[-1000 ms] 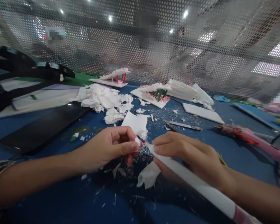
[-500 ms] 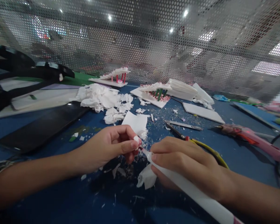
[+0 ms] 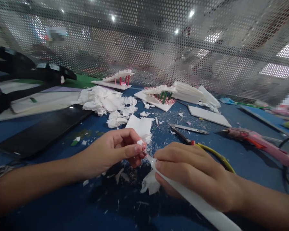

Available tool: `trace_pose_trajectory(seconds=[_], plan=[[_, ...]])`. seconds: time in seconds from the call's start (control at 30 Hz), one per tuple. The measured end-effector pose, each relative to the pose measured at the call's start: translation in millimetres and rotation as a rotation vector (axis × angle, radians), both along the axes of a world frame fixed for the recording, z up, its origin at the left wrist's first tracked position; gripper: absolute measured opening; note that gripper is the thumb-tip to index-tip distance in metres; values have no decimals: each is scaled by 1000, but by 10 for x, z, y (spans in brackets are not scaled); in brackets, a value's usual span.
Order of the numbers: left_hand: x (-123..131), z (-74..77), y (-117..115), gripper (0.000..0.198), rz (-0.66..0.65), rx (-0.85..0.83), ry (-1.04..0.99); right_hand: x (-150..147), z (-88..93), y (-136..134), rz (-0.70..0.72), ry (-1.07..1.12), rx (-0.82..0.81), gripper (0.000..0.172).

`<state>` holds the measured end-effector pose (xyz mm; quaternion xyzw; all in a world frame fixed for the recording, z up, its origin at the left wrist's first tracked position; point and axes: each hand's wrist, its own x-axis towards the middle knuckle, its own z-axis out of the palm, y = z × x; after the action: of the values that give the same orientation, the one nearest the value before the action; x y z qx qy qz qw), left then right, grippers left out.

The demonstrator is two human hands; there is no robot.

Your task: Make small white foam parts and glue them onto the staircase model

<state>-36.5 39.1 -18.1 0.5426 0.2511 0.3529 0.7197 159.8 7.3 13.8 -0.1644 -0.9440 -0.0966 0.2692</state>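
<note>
Between its thumb and fingertips, my left hand [image 3: 124,149] pinches a small scrap of white paper [image 3: 140,142] with red-pink on it. My right hand [image 3: 190,170] is wrapped over a long white glue tube [image 3: 197,203], its narrow nozzle [image 3: 149,159] pointing at the pinched scrap. Nozzle tip and scrap are very close; whether they touch I cannot make out. Beneath the hands lies a crumpled white paper piece [image 3: 150,183]. A white paper sheet [image 3: 139,125] lies just beyond my left hand, and scissors with a yellow handle [image 3: 216,155] are partly hidden behind my right hand.
A pink glue gun [image 3: 262,142] with a cable lies right. A black phone [image 3: 43,131] and a heap of torn paper [image 3: 103,99] are left. Two small models [image 3: 159,96] with coloured posts stand behind, before a perforated metal screen [image 3: 144,45]. A cutter [image 3: 190,129] lies mid-table.
Almost nothing differs. The glue tube and my right hand have shifted very slightly left, and the scrap in my left fingers has turned a little.
</note>
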Motion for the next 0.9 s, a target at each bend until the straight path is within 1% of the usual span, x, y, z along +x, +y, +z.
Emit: trace_pose_trajectory(seconds=[0.27,0.37,0.57,0.73,0.9], plan=[[9,0,-1,2,-16,18,-29,7,-4,-3,-14,-8,69,8],[8,-13,6,4,-13,21,-29,2,-7,6,-18,-31,82,6],[-15,-28,13,7,-5,21,-41,-3,17,-8,-36,-49,139,14],[-8,-18,7,3,16,39,-36,-9,16,8,-6,-51,141,16],[-10,1,2,10,47,41,38,-20,21,15,-5,-49,139,17]])
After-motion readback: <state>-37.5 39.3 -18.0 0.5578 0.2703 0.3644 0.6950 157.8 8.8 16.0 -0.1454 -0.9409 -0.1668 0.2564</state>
